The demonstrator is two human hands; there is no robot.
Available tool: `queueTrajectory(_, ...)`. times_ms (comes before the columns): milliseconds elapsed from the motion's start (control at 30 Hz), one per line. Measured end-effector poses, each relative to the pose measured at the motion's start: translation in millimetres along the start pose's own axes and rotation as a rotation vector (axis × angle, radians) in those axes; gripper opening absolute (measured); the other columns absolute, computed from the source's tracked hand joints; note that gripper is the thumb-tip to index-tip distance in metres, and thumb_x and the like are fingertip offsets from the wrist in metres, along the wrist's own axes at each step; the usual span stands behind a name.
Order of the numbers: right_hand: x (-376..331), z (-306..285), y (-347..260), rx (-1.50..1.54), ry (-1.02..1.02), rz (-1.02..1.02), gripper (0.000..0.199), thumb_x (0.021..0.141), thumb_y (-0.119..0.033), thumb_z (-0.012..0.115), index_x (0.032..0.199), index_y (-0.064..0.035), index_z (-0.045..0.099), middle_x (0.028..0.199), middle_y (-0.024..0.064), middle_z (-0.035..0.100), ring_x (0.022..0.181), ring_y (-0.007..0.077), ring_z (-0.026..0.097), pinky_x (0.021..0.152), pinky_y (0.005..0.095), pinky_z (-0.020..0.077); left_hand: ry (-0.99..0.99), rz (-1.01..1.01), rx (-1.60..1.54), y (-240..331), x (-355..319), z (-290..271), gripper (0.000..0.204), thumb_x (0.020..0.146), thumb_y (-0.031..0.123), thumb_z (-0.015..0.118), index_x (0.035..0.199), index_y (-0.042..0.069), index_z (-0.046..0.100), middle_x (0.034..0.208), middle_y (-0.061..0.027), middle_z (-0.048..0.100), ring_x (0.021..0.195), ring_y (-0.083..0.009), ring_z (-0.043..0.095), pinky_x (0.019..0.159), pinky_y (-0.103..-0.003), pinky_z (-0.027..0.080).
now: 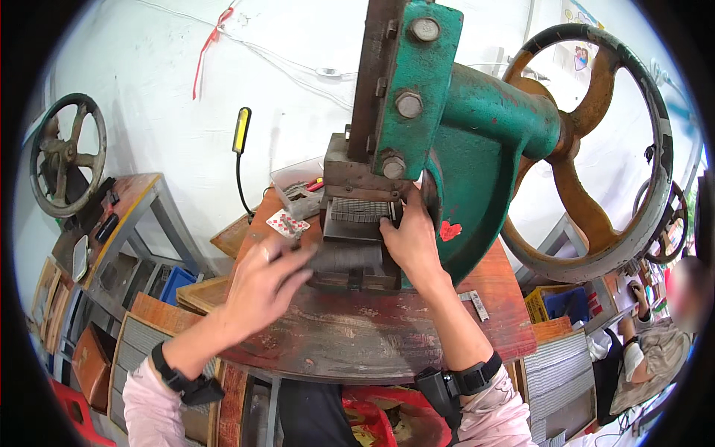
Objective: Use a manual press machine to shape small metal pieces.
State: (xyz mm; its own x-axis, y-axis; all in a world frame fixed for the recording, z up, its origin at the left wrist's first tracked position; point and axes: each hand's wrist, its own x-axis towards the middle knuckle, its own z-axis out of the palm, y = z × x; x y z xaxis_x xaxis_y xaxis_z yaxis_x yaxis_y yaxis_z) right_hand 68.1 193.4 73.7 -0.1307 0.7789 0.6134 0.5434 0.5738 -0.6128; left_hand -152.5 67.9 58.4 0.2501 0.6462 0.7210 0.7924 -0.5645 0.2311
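Note:
My right hand [413, 238] has its thumb and fingers around the right end of a ribbed grey metal block [359, 210]. The block sits on the bed of a green hand press [417, 97], just under the steel ram [360, 177]. Blurred by motion, my left hand [264, 287] hovers left of the press bed [346, 257]. Its fingers are apart and nothing shows in them. Behind it, a playing card [287, 223] with small metal pieces on it lies on the wooden bench [350, 335].
A clear plastic bin [294, 179] with metal pieces and a red-handled tool stands behind the card. A big handwheel [648, 186] rises at right. Trays of grey strips [558, 380] flank the bench. A small metal bar [478, 305] lies right. Another person [655, 357] sits far right.

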Motion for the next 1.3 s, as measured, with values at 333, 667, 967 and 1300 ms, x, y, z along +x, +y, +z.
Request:
queueTrajectory(333, -51.5, -81.8, -29.6, 0.036, -0.145, -0.112, 0.058, 0.086, -0.010, 0.065, 0.135, 0.0066, 0.039, 0.126, 0.0287, 0.052, 0.120, 0.0407, 0.052, 0.100, 0.0431, 0.0436, -0.188, -0.387, 0.097, -22.8, 76.0, 29.8, 0.053, 0.082, 0.044, 0.070, 0.121, 0.009, 0.065, 0.123, -0.0228, 0.057, 0.117, -0.0413, 0.049, 0.094, -0.054, 0.040)
queueTrajectory(667, -34.6, -212.9, -76.7, -0.209, 0.056, -0.336, 0.044, 0.087, -0.003, 0.064, 0.129, -0.0002, 0.052, 0.119, 0.0189, 0.060, 0.115, 0.0282, 0.059, 0.097, 0.0380, 0.0478, -0.441, -0.603, 0.147, -11.0, 83.2, 30.7, 0.064, 0.087, 0.058, 0.058, 0.137, 0.018, 0.055, 0.148, -0.0260, 0.035, 0.142, -0.0545, 0.006, 0.106, -0.069, 0.014)
queueTrajectory(967, 113.9, -332.9, -112.3, -0.966, 0.469, -0.090, 0.054, 0.091, -0.038, 0.060, 0.126, 0.0014, 0.052, 0.106, 0.0173, 0.062, 0.090, 0.0257, 0.063, 0.083, 0.0358, 0.0504, -0.424, -0.587, 0.163, -16.3, 81.3, 29.9, 0.069, 0.084, 0.060, 0.060, 0.136, 0.016, 0.055, 0.148, -0.0286, 0.033, 0.141, -0.0525, 0.012, 0.107, -0.068, 0.014)
queueTrajectory(1300, 126.1, -344.6, -112.5, -0.624, 0.311, 0.233, 0.036, 0.084, -0.028, 0.068, 0.102, -0.0036, 0.050, 0.075, 0.0044, 0.055, 0.061, 0.0083, 0.055, 0.054, 0.0244, 0.0492, 0.304, -0.988, -0.771, -2.7, 55.5, 72.7, 0.084, 0.076, 0.028, 0.081, 0.133, -0.011, 0.034, 0.135, -0.0272, 0.043, 0.119, -0.0310, 0.051, 0.096, -0.042, 0.045)
